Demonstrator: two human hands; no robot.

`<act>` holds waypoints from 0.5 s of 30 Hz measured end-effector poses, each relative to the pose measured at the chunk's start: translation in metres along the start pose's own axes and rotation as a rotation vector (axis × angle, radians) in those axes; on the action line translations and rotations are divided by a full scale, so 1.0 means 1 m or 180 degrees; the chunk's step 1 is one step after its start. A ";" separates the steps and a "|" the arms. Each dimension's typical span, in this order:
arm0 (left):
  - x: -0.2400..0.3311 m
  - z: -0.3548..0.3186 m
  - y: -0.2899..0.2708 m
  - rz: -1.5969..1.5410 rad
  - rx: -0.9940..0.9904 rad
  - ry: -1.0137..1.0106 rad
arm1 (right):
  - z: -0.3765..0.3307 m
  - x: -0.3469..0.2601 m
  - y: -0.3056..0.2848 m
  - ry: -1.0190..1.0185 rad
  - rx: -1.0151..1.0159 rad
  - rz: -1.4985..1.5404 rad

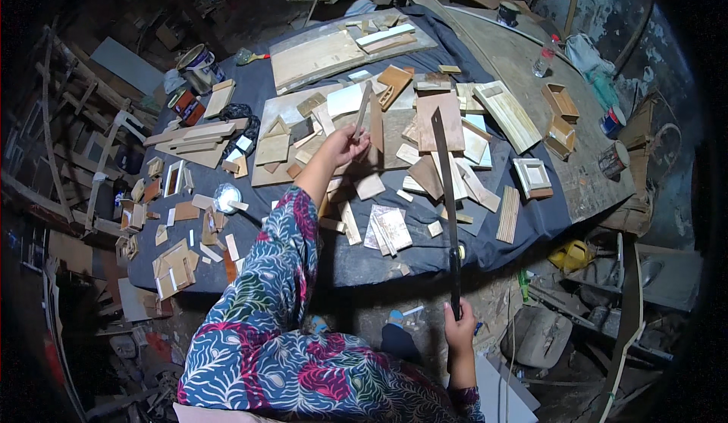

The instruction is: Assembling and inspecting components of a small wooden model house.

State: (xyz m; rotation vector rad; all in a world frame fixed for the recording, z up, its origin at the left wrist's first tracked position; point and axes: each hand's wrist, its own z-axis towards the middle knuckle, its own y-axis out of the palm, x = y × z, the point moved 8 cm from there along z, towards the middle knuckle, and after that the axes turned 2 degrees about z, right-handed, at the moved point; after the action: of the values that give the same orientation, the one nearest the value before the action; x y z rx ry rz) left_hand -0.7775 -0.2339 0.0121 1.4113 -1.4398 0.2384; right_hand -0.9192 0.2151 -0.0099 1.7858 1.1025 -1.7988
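Observation:
My left hand [347,147] is closed round the lower end of a thin wooden strip [363,106], which points up and away over the table. My right hand [459,326] grips the dark handle of a long machete [446,173], held nearly upright at the table's front edge. Its narrow dark blade reaches over the wood pieces, tip away from me. Below the blade lie a flat reddish board [440,123] and several loose offcuts [426,176]. A small stack of thin rectangular pieces [388,230] rests between my two arms.
Dark cloth [334,271] covers much of the table. A large pale board [318,55] lies at the back. Small wooden boxes [560,103], a plastic bottle [543,64] and a tin [613,159] stand right. Paint cans [199,67] stand far left; a white round container [227,197] sits nearer.

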 end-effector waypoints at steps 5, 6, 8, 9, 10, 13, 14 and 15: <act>0.004 -0.041 0.037 -0.0831 -0.1110 0.0118 | 0.022 -0.026 0.010 -0.0203 0.0059 -0.0216; 0.003 -0.051 0.038 -0.0909 -0.1105 0.0143 | 0.028 -0.035 0.015 -0.0194 0.0001 0.0015; 0.002 -0.070 0.043 -0.0996 -0.1524 0.0161 | 0.044 -0.055 0.023 -0.0176 -0.0076 0.0055; -0.003 -0.081 0.051 -0.1111 -0.1770 0.0028 | 0.052 -0.061 0.025 -0.0115 -0.0131 0.0077; -0.005 -0.092 0.054 -0.1181 -0.1866 0.0022 | 0.061 -0.065 0.030 -0.0149 -0.0080 0.0148; 0.001 -0.122 0.047 -0.0152 -0.1324 0.0407 | 0.090 -0.116 0.030 -0.0592 0.0381 -0.0552; 0.003 -0.128 0.045 0.0294 -0.1141 0.0560 | 0.106 -0.121 0.030 -0.0532 0.0405 -0.0808; 0.008 -0.139 0.045 0.0295 -0.1141 0.0592 | 0.124 -0.123 0.030 -0.0482 0.0415 -0.1042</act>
State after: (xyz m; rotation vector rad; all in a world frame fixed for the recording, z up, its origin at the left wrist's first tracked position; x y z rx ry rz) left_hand -0.7404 -0.1230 0.0995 1.0069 -1.3190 0.1557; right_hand -0.9645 0.0731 0.0859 1.5758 1.3018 -2.2019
